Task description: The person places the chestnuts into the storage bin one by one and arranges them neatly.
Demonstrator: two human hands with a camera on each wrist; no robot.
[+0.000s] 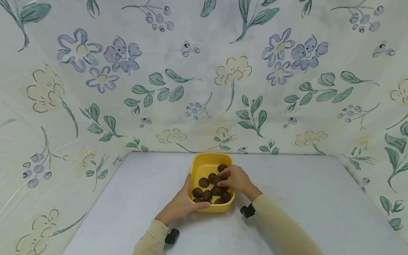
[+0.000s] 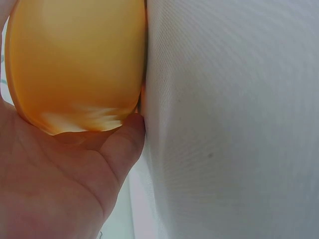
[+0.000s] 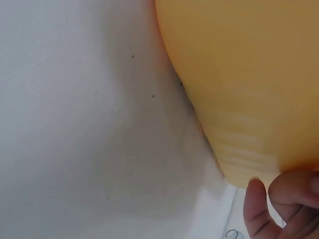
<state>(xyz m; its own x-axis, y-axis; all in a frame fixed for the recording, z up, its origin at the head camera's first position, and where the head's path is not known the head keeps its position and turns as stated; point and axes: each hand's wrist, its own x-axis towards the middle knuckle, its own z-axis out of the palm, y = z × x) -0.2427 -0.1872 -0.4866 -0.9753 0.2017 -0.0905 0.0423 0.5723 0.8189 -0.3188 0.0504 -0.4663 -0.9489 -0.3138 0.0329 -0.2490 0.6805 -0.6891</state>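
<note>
A yellow plastic container (image 1: 214, 208) with rounded corners stands on the table. Several dark brown round balls (image 1: 206, 195) lie in it, mostly toward its near and right sides; their exact kind is not clear. My left hand (image 1: 180, 203) grips the container's near left corner, thumb along the front and fingers on the left side. In the left wrist view, the container's wall (image 2: 75, 64) sits against the palm. My right hand (image 1: 240, 180) reaches over the right rim and pinches a brown ball (image 1: 216, 179) between thumb and fingers. The right wrist view shows curled fingers (image 3: 294, 191) beside the wall.
The white table (image 1: 141, 186) spreads around the container. Floral cloth (image 1: 202, 104) hangs behind the table and along both sides. A small black device is on each wrist, one at the left sleeve (image 1: 172, 236) and one at the right (image 1: 247, 210).
</note>
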